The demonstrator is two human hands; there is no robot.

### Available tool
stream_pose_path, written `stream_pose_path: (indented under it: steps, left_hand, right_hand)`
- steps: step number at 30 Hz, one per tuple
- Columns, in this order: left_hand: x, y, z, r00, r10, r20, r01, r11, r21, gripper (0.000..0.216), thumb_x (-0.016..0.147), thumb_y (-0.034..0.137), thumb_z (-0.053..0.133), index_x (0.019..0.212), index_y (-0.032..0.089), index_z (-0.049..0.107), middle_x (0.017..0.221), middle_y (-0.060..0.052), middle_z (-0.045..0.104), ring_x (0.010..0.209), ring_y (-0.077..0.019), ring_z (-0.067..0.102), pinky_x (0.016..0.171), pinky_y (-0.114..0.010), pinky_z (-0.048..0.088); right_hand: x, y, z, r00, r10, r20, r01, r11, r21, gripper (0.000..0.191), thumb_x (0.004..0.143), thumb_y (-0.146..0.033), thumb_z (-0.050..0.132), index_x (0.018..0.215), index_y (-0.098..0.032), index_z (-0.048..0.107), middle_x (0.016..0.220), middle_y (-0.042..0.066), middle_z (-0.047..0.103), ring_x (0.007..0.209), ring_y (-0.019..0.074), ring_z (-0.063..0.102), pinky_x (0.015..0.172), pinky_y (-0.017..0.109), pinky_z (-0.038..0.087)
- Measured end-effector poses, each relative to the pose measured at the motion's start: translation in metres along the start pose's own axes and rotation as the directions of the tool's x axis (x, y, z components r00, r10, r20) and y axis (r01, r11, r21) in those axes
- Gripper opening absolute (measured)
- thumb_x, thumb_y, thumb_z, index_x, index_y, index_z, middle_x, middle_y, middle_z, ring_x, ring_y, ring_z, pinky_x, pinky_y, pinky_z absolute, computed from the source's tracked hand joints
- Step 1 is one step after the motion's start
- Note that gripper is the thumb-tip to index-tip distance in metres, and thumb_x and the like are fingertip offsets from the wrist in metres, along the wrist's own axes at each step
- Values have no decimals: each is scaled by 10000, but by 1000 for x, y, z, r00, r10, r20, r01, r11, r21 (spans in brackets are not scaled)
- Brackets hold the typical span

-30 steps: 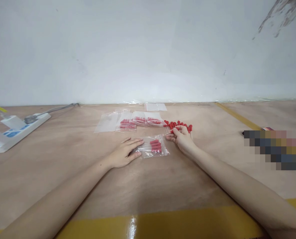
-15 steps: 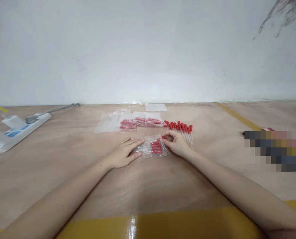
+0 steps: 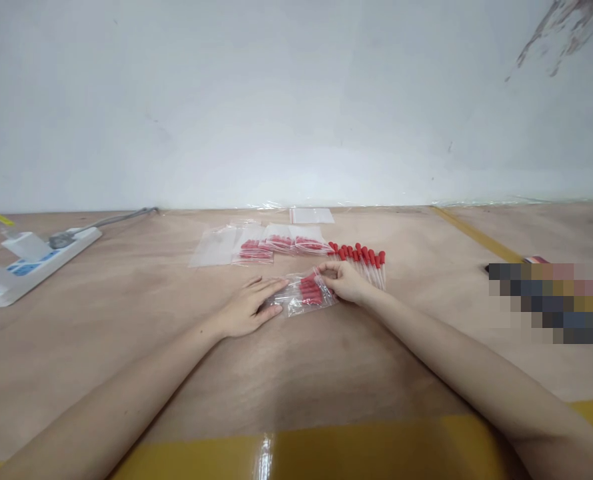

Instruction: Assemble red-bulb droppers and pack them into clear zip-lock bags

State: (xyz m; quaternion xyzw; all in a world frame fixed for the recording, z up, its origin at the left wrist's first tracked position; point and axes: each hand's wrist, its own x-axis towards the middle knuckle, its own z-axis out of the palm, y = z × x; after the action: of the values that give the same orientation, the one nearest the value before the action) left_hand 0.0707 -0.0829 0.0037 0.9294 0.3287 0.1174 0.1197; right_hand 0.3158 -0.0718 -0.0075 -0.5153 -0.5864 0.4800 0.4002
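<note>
A clear zip-lock bag [image 3: 294,308] lies on the table between my hands. Inside it are several droppers [image 3: 311,291] with red rubber bulbs, the bulbs towards the right, mouth end. My left hand [image 3: 246,310] rests flat at the bag's left side, fingers stretched out and thumb apart, the fingertips on the plastic. At the upper right corner my right hand [image 3: 344,281] pinches the bag's edge; its fingertips are partly hidden. Just beyond my right hand lies a row of loose droppers [image 3: 364,256], their clear tubes pointing towards me.
Behind the bag lie filled bags of droppers [image 3: 280,243] and a flat clear bag [image 3: 211,248]. A white packet [image 3: 312,215] is near the wall. On the left stands a power strip [image 3: 51,267] with plugs and a grey cable. A blurred-out item [image 3: 556,300] lies right.
My right hand has shifted slightly left with the bag's edge. The topmost red bulb now sits further inside the bag, in line with the others. My left hand has stayed in place.
</note>
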Motion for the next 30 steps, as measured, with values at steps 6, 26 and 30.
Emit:
stream_pose_path:
  steps: [6, 26, 30]
  left_hand:
    - [0, 2, -1, 999, 5, -45, -6, 1000, -24, 487, 885, 384, 385, 1347, 258, 300, 1363, -33, 396, 1257, -195, 346, 1077, -425, 212]
    - [-1, 2, -1, 965, -109, -237, 108, 994, -17, 597, 871, 431, 384, 1389, 219, 177, 1456, -73, 195, 1329, -233, 192, 1074, -417, 220]
    - [0, -10, 5, 898, -256, -359, 286, 958, 32, 599, 841, 467, 416, 1353, 197, 263, 1415, -100, 284, 1313, -255, 227, 1067, -462, 208]
  right_hand:
    - [7, 5, 7, 974, -46, -221, 29, 996, -80, 165, 579, -265, 685, 634, -147, 584, 624, 21, 625, 576, 133, 568, 528, 241, 439]
    - [-3, -38, -24, 997, -37, 70, 11, 942, 335, 91, 750, -238, 574, 778, -153, 588, 672, 21, 643, 593, 143, 611, 572, 291, 516]
    - [15, -60, -30, 986, 10, -169, 91, 806, 585, 116, 809, -145, 472, 738, -136, 563, 668, 36, 634, 600, 124, 614, 601, 271, 534]
